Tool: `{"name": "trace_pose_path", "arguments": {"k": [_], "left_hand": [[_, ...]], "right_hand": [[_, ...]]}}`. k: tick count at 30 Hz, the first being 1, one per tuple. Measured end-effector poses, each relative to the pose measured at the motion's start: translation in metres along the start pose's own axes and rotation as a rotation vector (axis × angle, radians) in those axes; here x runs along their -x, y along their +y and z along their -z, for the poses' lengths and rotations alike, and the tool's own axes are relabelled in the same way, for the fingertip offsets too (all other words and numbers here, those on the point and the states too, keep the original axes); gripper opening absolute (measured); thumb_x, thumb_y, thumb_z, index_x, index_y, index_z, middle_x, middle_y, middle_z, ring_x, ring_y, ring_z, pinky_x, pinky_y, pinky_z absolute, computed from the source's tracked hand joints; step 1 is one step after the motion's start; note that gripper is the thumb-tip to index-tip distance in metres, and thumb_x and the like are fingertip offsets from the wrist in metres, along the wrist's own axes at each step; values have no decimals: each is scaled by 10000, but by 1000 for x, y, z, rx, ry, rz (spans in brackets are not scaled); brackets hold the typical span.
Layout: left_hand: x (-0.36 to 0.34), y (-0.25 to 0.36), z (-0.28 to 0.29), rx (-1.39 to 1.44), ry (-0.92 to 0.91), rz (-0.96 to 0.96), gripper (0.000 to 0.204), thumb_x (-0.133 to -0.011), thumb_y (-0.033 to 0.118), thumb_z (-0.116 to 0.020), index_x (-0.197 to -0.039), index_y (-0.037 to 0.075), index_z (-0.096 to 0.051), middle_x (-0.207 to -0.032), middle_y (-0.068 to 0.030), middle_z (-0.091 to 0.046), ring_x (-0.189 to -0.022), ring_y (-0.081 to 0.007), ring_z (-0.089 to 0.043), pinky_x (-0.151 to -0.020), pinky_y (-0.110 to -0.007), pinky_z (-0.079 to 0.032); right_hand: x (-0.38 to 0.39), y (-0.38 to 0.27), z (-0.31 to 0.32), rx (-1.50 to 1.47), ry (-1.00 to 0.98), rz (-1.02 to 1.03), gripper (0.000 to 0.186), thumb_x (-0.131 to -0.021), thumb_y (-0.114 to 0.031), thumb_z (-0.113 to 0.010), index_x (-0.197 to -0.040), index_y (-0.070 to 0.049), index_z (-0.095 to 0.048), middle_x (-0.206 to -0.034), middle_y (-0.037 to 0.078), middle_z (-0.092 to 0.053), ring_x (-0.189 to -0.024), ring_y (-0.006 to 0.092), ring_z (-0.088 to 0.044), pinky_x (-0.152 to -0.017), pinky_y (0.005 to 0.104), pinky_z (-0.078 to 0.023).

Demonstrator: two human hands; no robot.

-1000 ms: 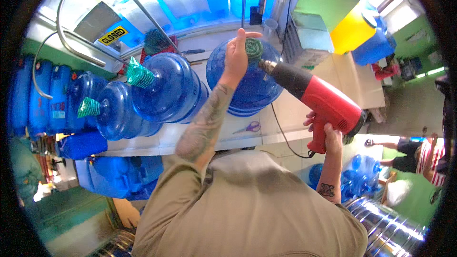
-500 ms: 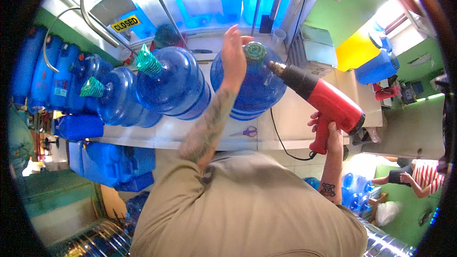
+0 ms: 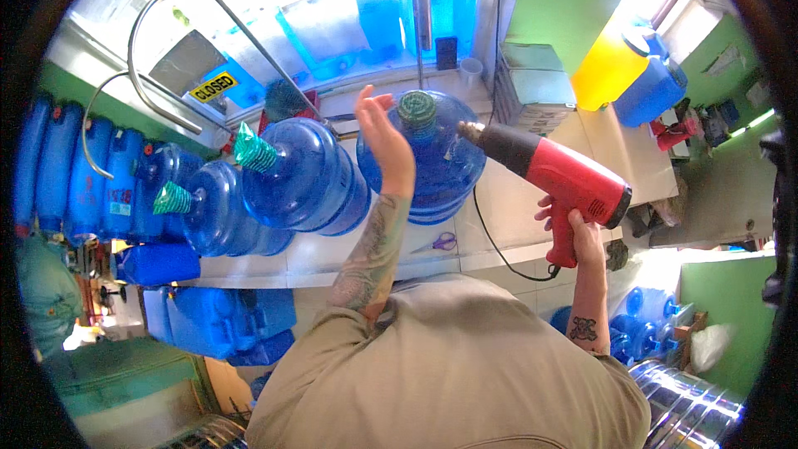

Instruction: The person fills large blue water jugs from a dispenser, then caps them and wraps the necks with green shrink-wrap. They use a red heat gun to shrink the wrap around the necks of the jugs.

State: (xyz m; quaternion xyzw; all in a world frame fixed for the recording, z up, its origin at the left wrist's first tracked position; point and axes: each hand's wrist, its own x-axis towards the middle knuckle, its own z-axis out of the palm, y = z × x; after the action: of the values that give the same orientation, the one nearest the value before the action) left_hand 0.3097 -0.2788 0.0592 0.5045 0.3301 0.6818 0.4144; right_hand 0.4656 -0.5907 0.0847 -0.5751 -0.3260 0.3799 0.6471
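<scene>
My right hand (image 3: 576, 223) is wrapped round the red grip of a red and black heat gun (image 3: 573, 175). Its metal nozzle points left at the neck of a large blue water jug (image 3: 440, 170) and stops a little short of it. A green plastic seal (image 3: 417, 112) sits round that neck, over the cap. My left hand (image 3: 385, 137) is raised just left of the neck, fingers stretched out and holding nothing. Further left stand two more blue jugs, a nearer one (image 3: 299, 175) and a farther one (image 3: 220, 212), each with a loose, pointed green sleeve over its neck.
Purple-handled scissors (image 3: 445, 241) lie on the white counter (image 3: 499, 237) near its front edge. The heat gun's black cord (image 3: 507, 266) loops across that edge. A curved metal pipe (image 3: 133, 41) arches at the left. Blue containers (image 3: 220, 320) stand below the counter.
The whole view has shifted and tilted. My left hand has dropped slightly and drawn left from the neck. The heat gun stays aimed at the seal. A person at the far right has left the view.
</scene>
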Motion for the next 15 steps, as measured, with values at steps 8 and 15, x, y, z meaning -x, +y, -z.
{"name": "trace_pose_path", "arguments": {"k": [8, 15], "left_hand": [[-53, 4, -4, 315, -994, 586, 543, -1080, 437, -363, -1216, 8, -667, -853, -48, -697, -754, -84, -633, -713, -235, -512], [45, 24, 46, -118, -360, 20, 502, -1092, 377, -368, -1265, -31, -604, -1247, -134, -617, -1176, -220, -561, -1008, -352, -415]], "right_hand": [[-7, -21, 4, -73, -29, 0, 741, -892, -584, -652, -1336, -7, -510, -1096, 161, -673, -898, 260, -700, -667, 341, -543], [-70, -61, 7, -37, -87, -92, 682, -962, -594, -535, -1286, 6, -544, -1002, 129, -686, -820, 201, -696, -621, 281, -533]]}}
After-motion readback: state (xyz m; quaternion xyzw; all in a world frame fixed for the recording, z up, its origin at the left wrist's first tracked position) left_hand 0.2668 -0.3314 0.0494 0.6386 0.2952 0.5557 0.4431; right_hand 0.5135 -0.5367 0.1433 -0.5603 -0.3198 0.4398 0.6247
